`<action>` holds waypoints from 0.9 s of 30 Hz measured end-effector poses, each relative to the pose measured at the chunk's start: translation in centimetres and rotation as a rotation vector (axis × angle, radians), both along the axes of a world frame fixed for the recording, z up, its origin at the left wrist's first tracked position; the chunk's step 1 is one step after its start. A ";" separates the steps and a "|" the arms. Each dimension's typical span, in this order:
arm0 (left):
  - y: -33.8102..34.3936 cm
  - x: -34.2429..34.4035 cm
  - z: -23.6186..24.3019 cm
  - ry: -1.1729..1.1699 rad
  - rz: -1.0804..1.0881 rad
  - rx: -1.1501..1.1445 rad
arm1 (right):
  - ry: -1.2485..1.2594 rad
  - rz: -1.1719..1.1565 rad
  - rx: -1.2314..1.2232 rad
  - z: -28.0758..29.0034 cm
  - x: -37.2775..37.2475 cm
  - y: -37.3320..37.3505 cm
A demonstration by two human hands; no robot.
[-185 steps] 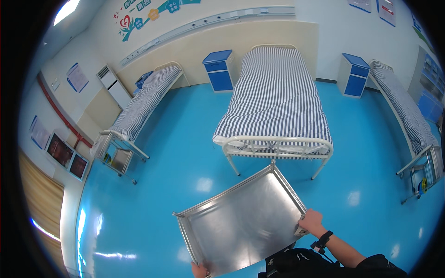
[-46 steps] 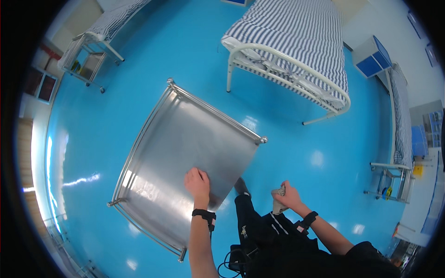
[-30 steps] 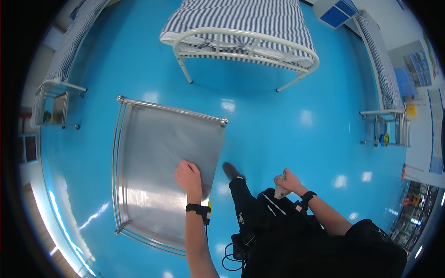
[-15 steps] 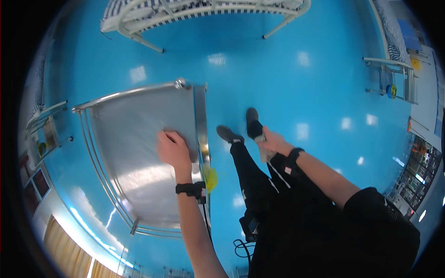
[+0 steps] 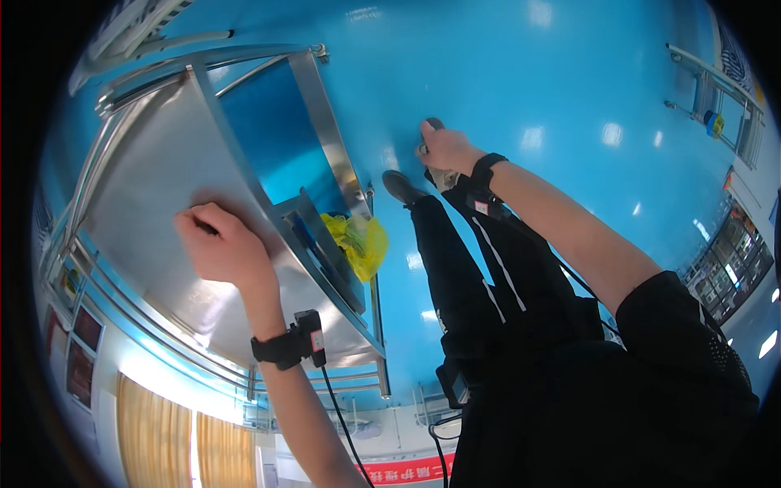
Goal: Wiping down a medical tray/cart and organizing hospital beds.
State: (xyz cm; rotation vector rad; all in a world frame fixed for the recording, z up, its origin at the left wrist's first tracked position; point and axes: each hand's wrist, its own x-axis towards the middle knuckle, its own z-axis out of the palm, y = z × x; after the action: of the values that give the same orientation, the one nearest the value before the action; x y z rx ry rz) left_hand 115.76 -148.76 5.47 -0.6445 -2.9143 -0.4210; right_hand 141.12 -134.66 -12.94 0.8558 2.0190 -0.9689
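Observation:
My left hand (image 5: 224,244) is curled into a loose fist over the bare steel top (image 5: 138,187) of a trolley. Nothing shows in its fingers, and whether it rests on the metal I cannot tell. Out in front of my legs, my right hand (image 5: 447,152) has its fingers closed. A pale, crumpled piece (image 5: 443,177) shows just below it, its kind unclear; what sits inside the grip is hidden. Both wrists carry black straps with small devices.
On the trolley's side nearest me are a narrow steel drawer or bin (image 5: 325,252) and a yellow plastic bag (image 5: 362,244). Rails (image 5: 138,301) edge its far side. My shoe (image 5: 400,187) stands on the blue floor (image 5: 504,89). Another metal frame (image 5: 720,98) is at right.
The view has swung round, so the trolley looks turned and closer, with its open side and yellow bag showing more. My right hand sits higher in view. Both hands stay closed.

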 end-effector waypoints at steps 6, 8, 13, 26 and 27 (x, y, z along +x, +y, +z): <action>2.4 -1.1 0.2 -0.020 -0.122 0.029 | -0.005 -0.040 -0.026 -2.2 0.0 1.2; 3.2 -1.3 0.6 0.000 -0.155 0.047 | -0.022 -0.034 -0.039 -2.8 0.1 1.2; 3.9 -1.1 0.5 -0.056 -0.114 0.030 | -0.073 -0.034 -0.097 -4.4 0.7 -0.5; 2.5 -1.4 -0.3 -0.127 -0.005 0.084 | 0.124 -0.096 -0.004 -11.6 -2.9 -6.9; 2.6 -1.1 -0.8 -0.138 0.025 0.120 | 0.172 -0.102 0.084 -12.1 -3.9 -6.3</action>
State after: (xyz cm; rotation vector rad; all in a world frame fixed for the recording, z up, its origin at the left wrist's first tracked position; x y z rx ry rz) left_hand 114.70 -146.16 4.68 -0.5839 -2.9923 -0.6567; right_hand 137.27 -140.98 -25.07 0.9567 2.1928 -1.0512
